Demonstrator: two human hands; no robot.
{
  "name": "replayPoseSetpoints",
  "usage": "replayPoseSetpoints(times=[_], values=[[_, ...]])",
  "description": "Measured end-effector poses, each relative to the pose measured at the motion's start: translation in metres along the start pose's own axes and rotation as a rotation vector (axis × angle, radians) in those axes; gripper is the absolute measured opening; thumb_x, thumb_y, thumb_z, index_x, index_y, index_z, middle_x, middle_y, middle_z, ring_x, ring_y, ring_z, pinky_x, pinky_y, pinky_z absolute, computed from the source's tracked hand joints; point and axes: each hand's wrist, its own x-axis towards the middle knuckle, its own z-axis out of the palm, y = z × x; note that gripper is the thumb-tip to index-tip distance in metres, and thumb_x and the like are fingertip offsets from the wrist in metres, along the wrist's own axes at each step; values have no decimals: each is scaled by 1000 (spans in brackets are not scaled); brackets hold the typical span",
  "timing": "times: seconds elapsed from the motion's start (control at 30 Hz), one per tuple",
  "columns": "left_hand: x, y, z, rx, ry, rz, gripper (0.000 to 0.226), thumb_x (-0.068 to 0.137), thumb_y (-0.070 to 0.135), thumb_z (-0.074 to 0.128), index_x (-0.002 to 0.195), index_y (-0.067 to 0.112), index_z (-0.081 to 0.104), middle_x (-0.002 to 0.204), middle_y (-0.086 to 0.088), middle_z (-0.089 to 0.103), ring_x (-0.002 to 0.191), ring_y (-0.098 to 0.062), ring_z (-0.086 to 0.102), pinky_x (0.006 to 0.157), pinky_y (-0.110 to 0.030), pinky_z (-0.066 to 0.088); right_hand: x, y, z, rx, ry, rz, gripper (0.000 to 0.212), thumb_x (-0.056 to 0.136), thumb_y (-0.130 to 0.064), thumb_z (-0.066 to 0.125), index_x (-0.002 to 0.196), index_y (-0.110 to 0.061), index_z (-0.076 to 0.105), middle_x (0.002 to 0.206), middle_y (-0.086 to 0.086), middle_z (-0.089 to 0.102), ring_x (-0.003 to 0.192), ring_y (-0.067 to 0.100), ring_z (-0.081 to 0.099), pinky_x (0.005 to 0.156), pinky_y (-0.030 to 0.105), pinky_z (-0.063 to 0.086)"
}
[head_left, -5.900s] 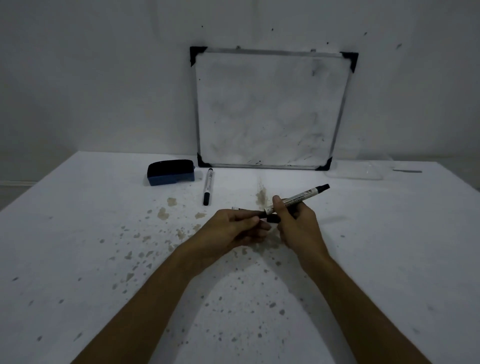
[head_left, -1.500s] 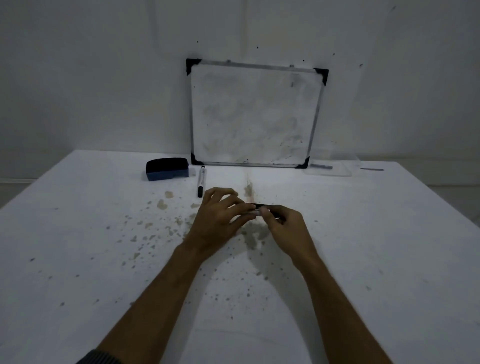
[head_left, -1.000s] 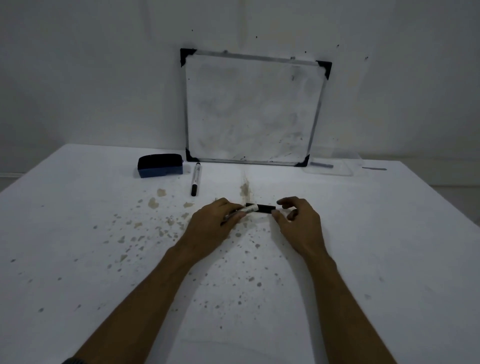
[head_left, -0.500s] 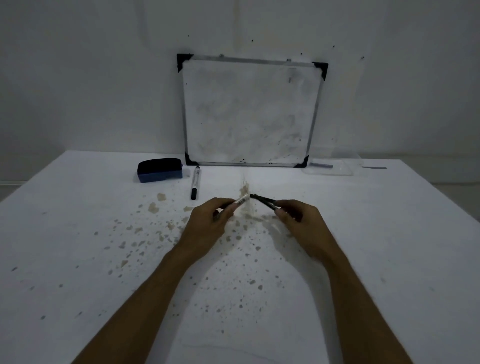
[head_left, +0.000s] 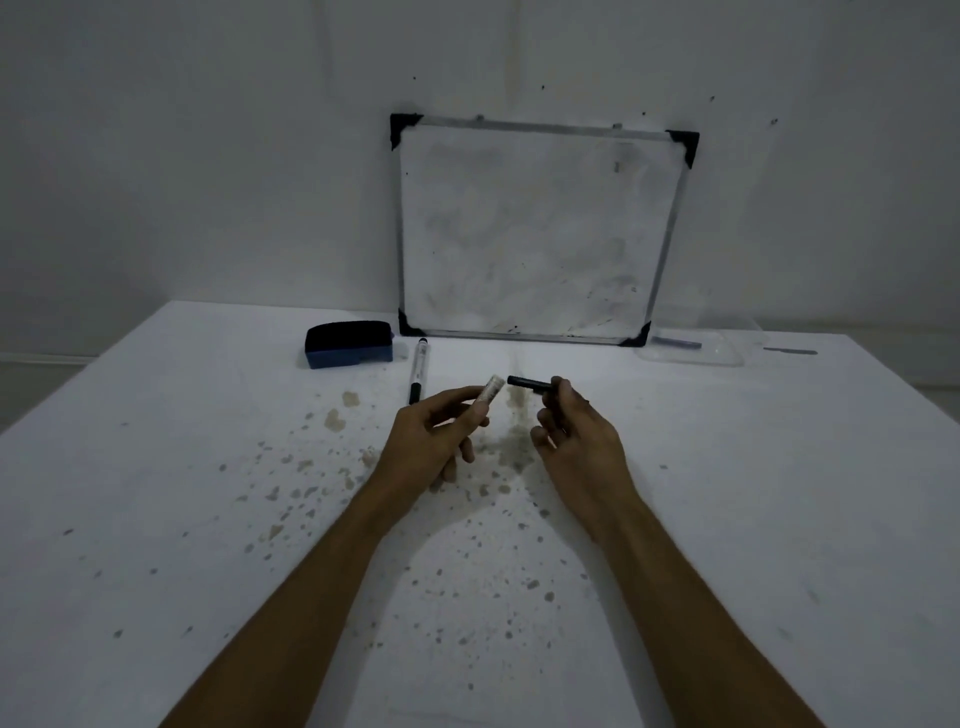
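Two parts just apart: left hand (head_left: 431, 441) holds marker (head_left: 485, 397), right hand (head_left: 576, 441) cap (head_left: 530, 384).

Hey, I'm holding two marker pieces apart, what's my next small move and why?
Probably set the short black piece in your right hand down on the white table, freeing that hand. It is apart from the white marker barrel in your left hand, and the smudged whiteboard stands ahead.
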Motion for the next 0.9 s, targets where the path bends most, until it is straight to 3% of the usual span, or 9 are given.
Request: replayPoseSetpoints(times=[0.13, 0.23, 0.33, 0.43, 0.57, 0.63, 0.7, 0.77, 0.9], values=[[-2, -1, 1, 11, -64, 24, 32, 92, 28, 75, 124, 26, 74, 62, 5, 70, 43, -7, 54, 40, -21, 43, 5, -1, -8, 96, 52, 29, 23, 97, -20, 67, 113, -5, 73, 90, 4, 67, 73, 12, 60, 65, 25, 53], [-5, -3, 1, 81, -89, 52, 35, 88, 31, 79, 122, 28, 76, 58, 6, 69, 46, -5, 55, 47, -18, 44, 9, -3, -16, -5, 126, -28, 33, 95, -21, 71, 120, 1, 69, 90, 6, 68, 72, 12, 58, 63, 24, 54], [-4, -7, 1, 97, -91, 57, 35, 84, 33, 83, 118, 32, 78, 58, 5, 69, 53, -9, 60, 51, -20, 46, 9, -2, -18, -260, 194, -149, 33, 94, -23, 73, 121, -4, 71, 87, -1, 74, 71, 10, 57, 65, 25, 52], [-3, -9, 1, 99, -103, 68, 34, 82, 33, 85, 116, 35, 79, 59, 6, 68, 61, -20, 62, 60, -31, 53, 5, -3, -17, -516, 239, -287, 28, 95, -27, 72, 118, -11, 74, 93, -2, 79, 74, 8, 67, 68, 23, 55], [-5, -10, 3, 98, -126, 92, 34, 82, 29, 85, 115, 30, 80, 77, 8, 77, 68, -25, 62, 69, -40, 58, -1, -7, -16, -581, 260, -335, 25, 94, -28, 72, 117, -17, 74, 100, -1, 79, 94, 11, 73, 69, 19, 57], [-5, -12, 4, 119, -133, 104, 32, 83, 30, 84, 115, 30, 80, 91, 4, 80, 68, -19, 60, 68, -40, 57, -3, -9, -15, -625, 256, -384, 21, 94, -29, 73, 114, -23, 75, 101, -5, 78, 98, 11, 73, 75, 21, 59], [-6, -13, 6, 154, -143, 111, 30, 87, 29, 82, 117, 29, 79, 93, 5, 79, 65, -12, 58, 64, -33, 54, -6, -12, -14, -725, 222, -483, 20, 94, -30, 73, 113, -30, 75, 102, -14, 77, 100, 6, 71, 82, 17, 56], [-8, -12, 8, 145, -159, 92, 30, 91, 28, 77, 121, 25, 77, 90, 3, 80, 60, -16, 60, 58, -29, 54, -13, -14, -7, -734, 169, -542, 21, 94, -26, 73, 114, -33, 76, 101, -16, 77, 99, 5, 69, 80, 10, 52], [-8, -6, 6, 38, -168, 45, 27, 97, 24, 68, 122, 13, 76, 93, -6, 81, 56, -28, 65, 49, -34, 56, -21, -14, 5, -670, 131, -603, 24, 92, -19, 75, 116, -21, 73, 102, -5, 77, 96, 9, 71, 80, 15, 54]])
